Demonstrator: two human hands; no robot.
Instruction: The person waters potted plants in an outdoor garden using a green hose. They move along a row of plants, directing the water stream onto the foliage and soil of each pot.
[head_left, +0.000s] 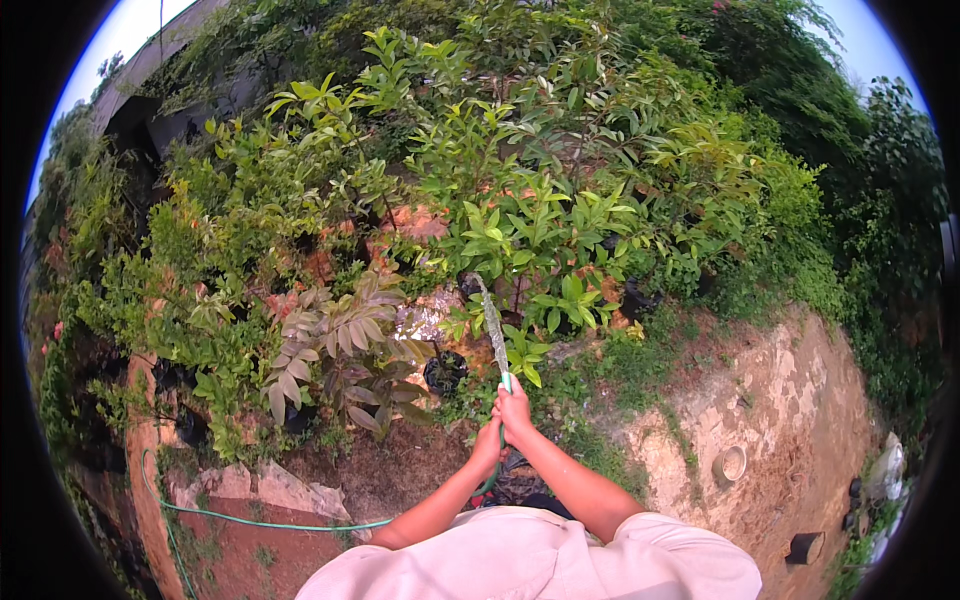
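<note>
Both my hands grip a green garden hose (300, 527) near its end, in front of my chest. My right hand (514, 405) is the upper one, close to the hose's mouth. Just below it, my left hand (489, 445) closes around the hose. A stream of water (491, 322) shoots from the mouth, away from me, towards the leafy potted plants (551, 232). Left of the stream stands a black plant bag (445, 373), beside a shrub with purplish-brown leaves (360, 330). The hose trails off behind my left forearm to the lower left.
Bare earth slopes away at the right, with a round pale pot (730, 463) and a dark pot lying on its side (805, 548). Stone slabs (289, 489) edge the ground at the lower left. Dense bushes surround the plants, and a building roof (150, 67) rises at the upper left.
</note>
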